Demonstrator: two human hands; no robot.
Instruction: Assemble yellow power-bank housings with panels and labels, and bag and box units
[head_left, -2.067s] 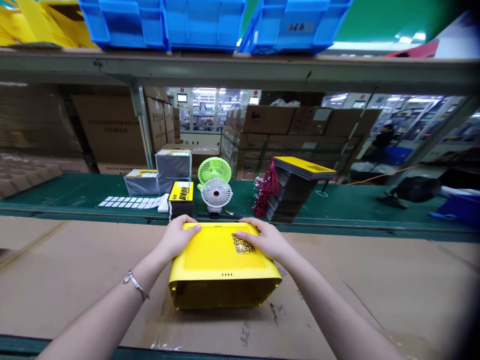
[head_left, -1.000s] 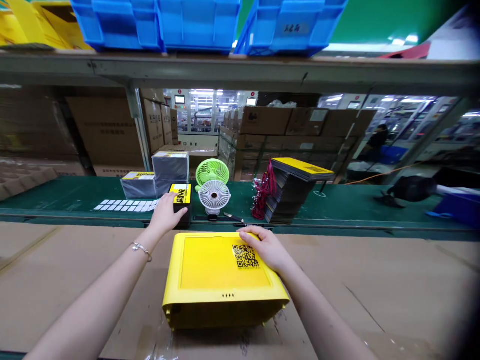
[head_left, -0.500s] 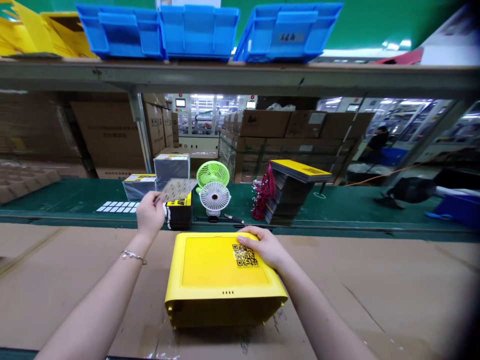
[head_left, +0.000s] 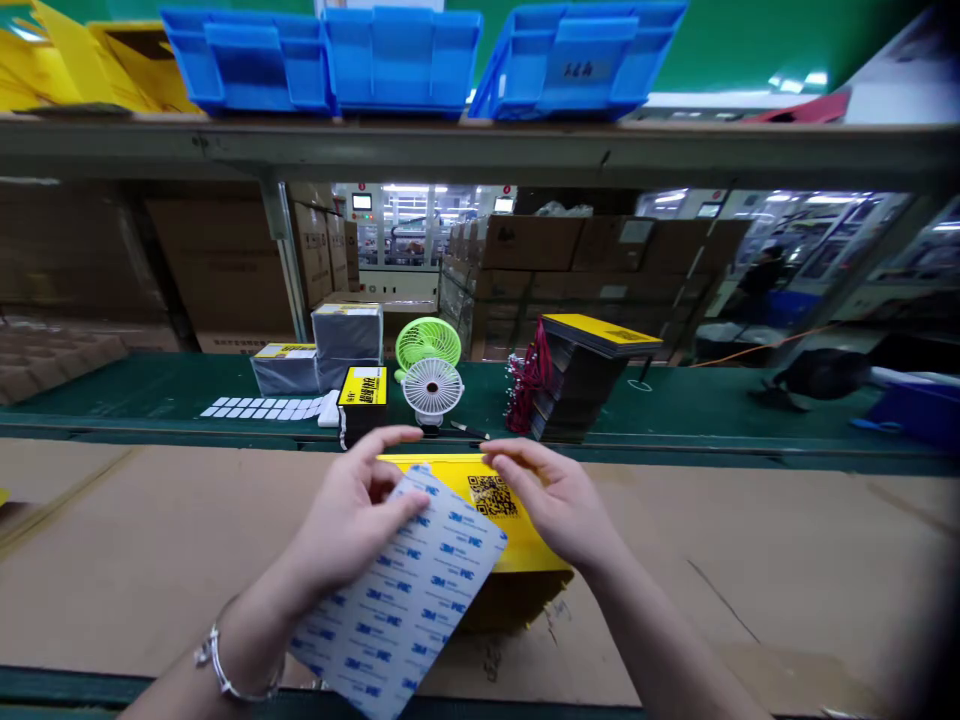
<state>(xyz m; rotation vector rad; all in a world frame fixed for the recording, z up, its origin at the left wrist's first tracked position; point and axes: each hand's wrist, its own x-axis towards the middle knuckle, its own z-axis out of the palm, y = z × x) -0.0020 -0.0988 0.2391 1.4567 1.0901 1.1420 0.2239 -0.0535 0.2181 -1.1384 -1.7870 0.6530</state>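
In my left hand (head_left: pixel 349 515) is a white sheet with blue 3M print (head_left: pixel 420 590), pinched at its upper edge between thumb and fingers. The sheet slants over the left part of a yellow plastic case (head_left: pixel 536 550), hiding much of it. A black QR code (head_left: pixel 491 496) shows on the case's upper face. My right hand (head_left: pixel 559 500) is at the case's far right edge, thumb on the near side and fingers curled at the rim; the exact contact is hard to see. The case rests on the cardboard-covered bench (head_left: pixel 712 570).
Behind stand a yellow-and-black box (head_left: pixel 364 395), a white fan (head_left: pixel 433 388), a green fan (head_left: pixel 427 340), red wires (head_left: pixel 531 385) and a stack of dark panels with a yellow top (head_left: pixel 600 330). White labels (head_left: pixel 262 408) lie leftward. Blue bins (head_left: pixel 401 65) line the shelf above.
My left hand has brought the sheet from the back left down toward me and over the case, its printed face now showing. My right hand has shifted slightly, its fingers drawn closer together.
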